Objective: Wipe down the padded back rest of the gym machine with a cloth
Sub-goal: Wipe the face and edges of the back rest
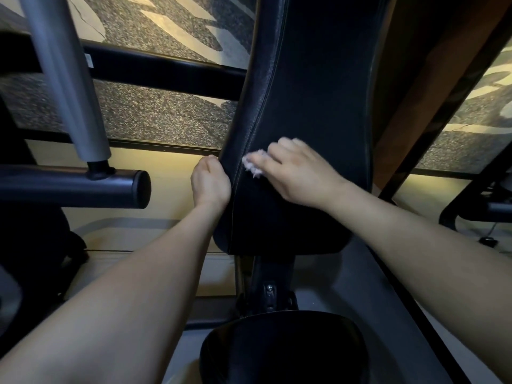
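We press the small cloth (253, 165) flat on the low part of the back rest (310, 101) with our right hand (297, 173), our left hand (211, 182) grips its edge, and the top looks left to wipe.

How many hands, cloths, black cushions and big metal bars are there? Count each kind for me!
Hands: 2, left hand and right hand
Cloths: 1, white cloth
Black cushions: 2, back rest and seat
Metal bars: 3, grey bar, black bar, black crossbar
Total: 8
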